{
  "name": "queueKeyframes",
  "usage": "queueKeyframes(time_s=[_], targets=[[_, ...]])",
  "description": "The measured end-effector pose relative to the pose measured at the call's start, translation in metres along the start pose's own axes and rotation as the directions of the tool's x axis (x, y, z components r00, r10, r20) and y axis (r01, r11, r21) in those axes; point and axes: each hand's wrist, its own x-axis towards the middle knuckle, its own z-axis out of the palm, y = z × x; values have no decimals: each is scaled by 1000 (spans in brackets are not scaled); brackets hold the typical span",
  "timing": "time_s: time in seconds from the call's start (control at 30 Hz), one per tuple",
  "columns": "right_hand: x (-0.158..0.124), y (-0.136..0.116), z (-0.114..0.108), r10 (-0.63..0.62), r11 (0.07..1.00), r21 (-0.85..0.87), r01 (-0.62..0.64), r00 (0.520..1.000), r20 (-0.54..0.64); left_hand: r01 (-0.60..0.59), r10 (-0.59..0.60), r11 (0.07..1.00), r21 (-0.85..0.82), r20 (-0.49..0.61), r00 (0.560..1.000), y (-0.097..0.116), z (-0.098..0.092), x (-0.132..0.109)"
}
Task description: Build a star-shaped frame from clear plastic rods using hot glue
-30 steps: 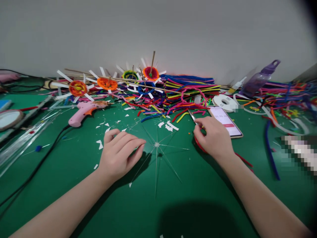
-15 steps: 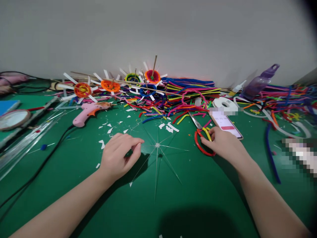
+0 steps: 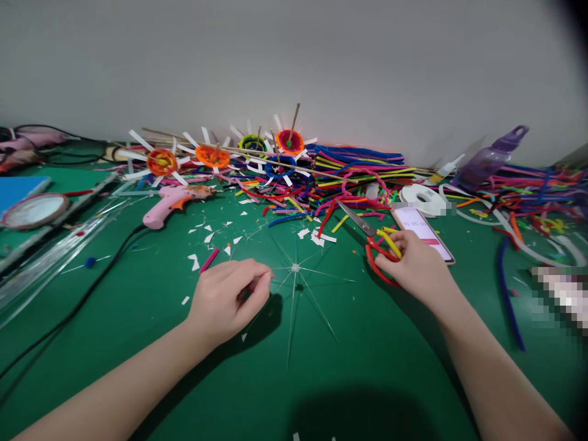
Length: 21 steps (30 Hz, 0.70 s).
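My left hand [image 3: 232, 300] is closed in a pinch at the left side of a clear star-shaped frame [image 3: 295, 268], seemingly on one of its thin spokes. The frame's spokes fan out from a small whitish hub just above the green table. My right hand [image 3: 413, 263] grips a pair of scissors [image 3: 370, 236] by its red and yellow handles, blades pointing up and left. A short magenta pipe cleaner piece [image 3: 209, 260] lies behind my left hand. The left fingertips partly hide what they pinch.
A pink glue gun [image 3: 168, 205] rests at left, its cord running forward. Finished pipe cleaner wheels [image 3: 212, 156] and bundled pipe cleaners [image 3: 362, 162] line the wall. A phone [image 3: 425, 233], tape roll [image 3: 420, 197] and purple bottle [image 3: 489, 156] are at right. White paper scraps [image 3: 316, 236] litter the green table.
My right hand has raised the scissors slightly off the table and turned them. A magenta pipe cleaner piece now shows behind my left hand. The view has shifted a little.
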Motion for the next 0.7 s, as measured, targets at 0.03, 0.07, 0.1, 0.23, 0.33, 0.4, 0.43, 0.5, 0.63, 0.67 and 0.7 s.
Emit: queueKeyframes(time_s=[0.03,0.07,0.1,0.23,0.33,0.4,0.43,0.5,0.63,0.67,0.7], targets=[[0,0,0,5,1000,19,-4,1000,-9,11,-10,1000,-11,12,1000,1,0,-1],[0,0,0,12,1000,27,-11,1000,-25,22,-21,1000,-21,25,999,2,0,-1],[0,0,0,16,999,33,-15,999,-44,33,-32,999,-31,36,999,3,1,-2],[2,1,0,-13,995,101,26,992,-125,33,-29,998,-51,62,998,5,1,-4],[1,-2,-1,-25,986,162,48,989,-143,29,-26,999,-45,66,997,6,1,-3],[-1,-6,-1,-26,982,182,50,991,-128,40,-37,998,-42,67,997,6,1,-3],[-2,-8,-2,-26,981,189,49,992,-120,51,-48,998,-43,70,996,6,0,-3],[-4,-11,-2,-22,978,205,46,993,-118,84,-79,995,-49,91,993,5,0,-4],[-8,-12,-3,-65,979,181,97,983,-174,150,-141,987,-63,122,982,3,1,-8],[-8,-11,-2,-102,978,159,133,976,-191,154,-146,986,-64,120,982,3,1,-8],[-9,-11,-2,-144,975,135,174,968,-208,154,-146,986,-62,112,983,2,1,-8]])
